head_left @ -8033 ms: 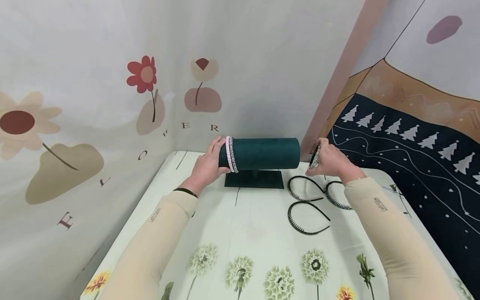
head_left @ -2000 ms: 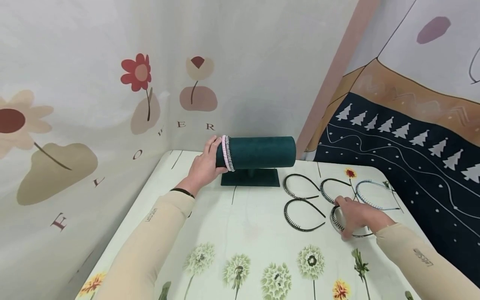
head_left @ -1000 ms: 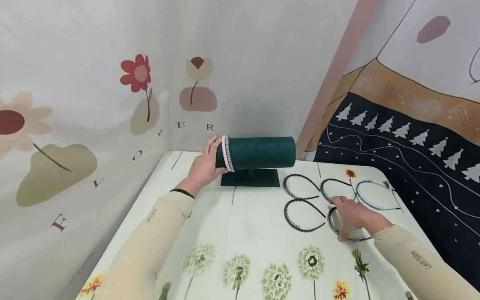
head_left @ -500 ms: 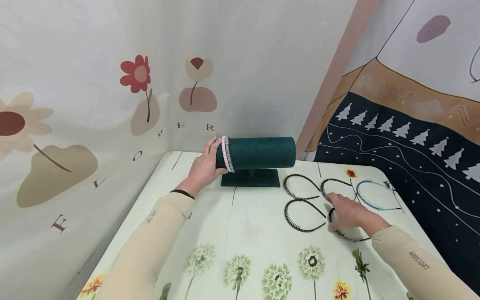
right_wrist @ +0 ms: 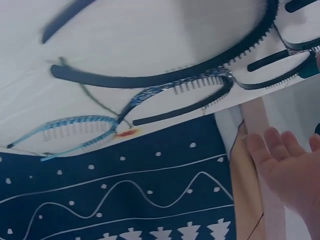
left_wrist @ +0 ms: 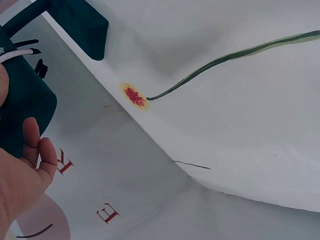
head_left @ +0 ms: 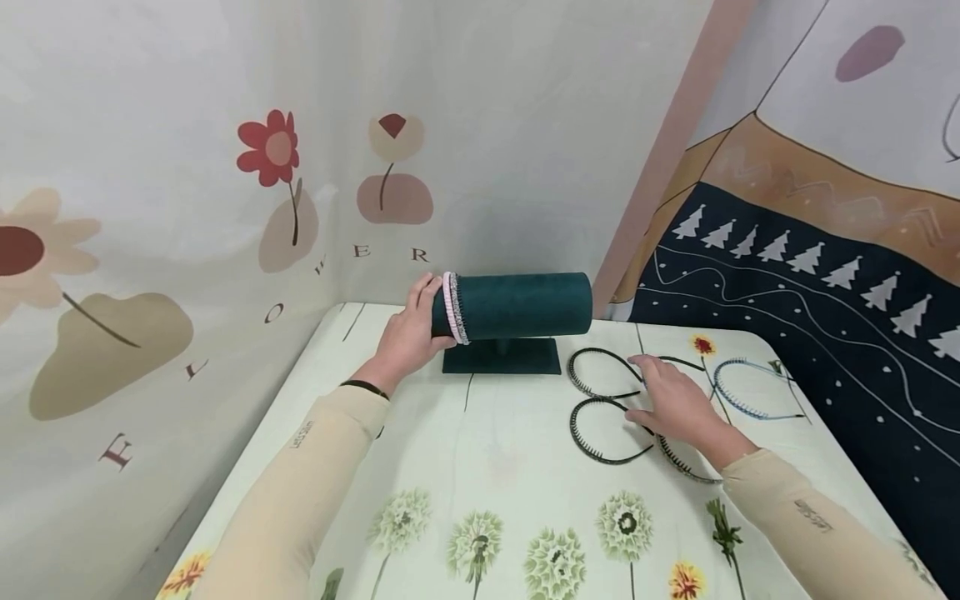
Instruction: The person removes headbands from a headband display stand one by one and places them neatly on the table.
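A dark green velvet headband stand (head_left: 525,304), a horizontal roll on a flat base, stands at the table's back. My left hand (head_left: 405,337) grips its left end, thumb in front and fingers over the top. Beside that hand, a pink headband (head_left: 452,308) and a silver-grey headband (head_left: 462,312) circle the roll. My right hand (head_left: 678,408) hovers over the toothed headbands at the right, its fingers spread and nothing visible in them. It partly covers a patterned headband (head_left: 684,469) and a dark headband (head_left: 681,361). In the right wrist view, the right hand (right_wrist: 290,167) appears apart from the headbands.
Two black headbands lie left of the right hand, one behind (head_left: 576,373) and one in front (head_left: 576,433). A light blue headband (head_left: 738,402) lies farthest right. Flower-printed cloth covers the table (head_left: 510,467); printed curtains (head_left: 540,150) hang close behind and at the sides.
Eight seconds ago my right hand held a headband near the roll's right end. It was then at the front-right headband, and now has moved left and back from it. My left hand has stayed.
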Demonstrator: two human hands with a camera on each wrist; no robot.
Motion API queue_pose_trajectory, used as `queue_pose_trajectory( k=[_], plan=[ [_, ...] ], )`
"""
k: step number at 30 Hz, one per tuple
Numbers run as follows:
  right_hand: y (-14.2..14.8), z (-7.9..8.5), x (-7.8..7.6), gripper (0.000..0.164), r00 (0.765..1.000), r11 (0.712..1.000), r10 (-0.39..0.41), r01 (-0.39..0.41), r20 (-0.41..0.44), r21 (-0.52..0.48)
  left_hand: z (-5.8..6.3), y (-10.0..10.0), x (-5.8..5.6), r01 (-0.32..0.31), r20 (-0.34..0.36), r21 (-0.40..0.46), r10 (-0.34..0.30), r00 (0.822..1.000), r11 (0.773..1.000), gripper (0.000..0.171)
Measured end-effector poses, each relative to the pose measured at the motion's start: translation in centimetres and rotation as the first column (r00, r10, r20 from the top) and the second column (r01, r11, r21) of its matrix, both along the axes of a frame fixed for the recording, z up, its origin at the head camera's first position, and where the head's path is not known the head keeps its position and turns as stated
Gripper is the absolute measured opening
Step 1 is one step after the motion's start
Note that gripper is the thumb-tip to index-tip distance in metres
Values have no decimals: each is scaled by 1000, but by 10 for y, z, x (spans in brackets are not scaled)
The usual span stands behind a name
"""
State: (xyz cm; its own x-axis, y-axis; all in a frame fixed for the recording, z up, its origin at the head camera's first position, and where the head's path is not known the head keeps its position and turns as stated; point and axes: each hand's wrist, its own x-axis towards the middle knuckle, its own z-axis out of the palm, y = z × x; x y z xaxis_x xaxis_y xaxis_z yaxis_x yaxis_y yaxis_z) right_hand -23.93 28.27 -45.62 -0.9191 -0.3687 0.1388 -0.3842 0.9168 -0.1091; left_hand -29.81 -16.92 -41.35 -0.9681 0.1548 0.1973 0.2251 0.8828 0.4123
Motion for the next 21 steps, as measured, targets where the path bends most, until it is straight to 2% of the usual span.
queue_pose_trajectory(
  k=[7,13,18,21],
  plan=[
    [-28,6,-5,91,986,996,89,-91,-143,-13,0,-1,1,11,-8,-8,-11,1000,1000,110],
    [-61,22,-6,92,951,977,196,-212,-240,-41,-1,0,0,8,-15,-43,-9,1000,999,111],
    [-91,38,-11,94,925,956,278,-293,-259,-19,-2,1,-2,10,-14,-52,-10,1000,999,111],
    [-113,51,-19,97,920,950,299,-312,-253,-10,-2,0,-3,1,-9,-56,-1,1000,998,112]
  ],
)
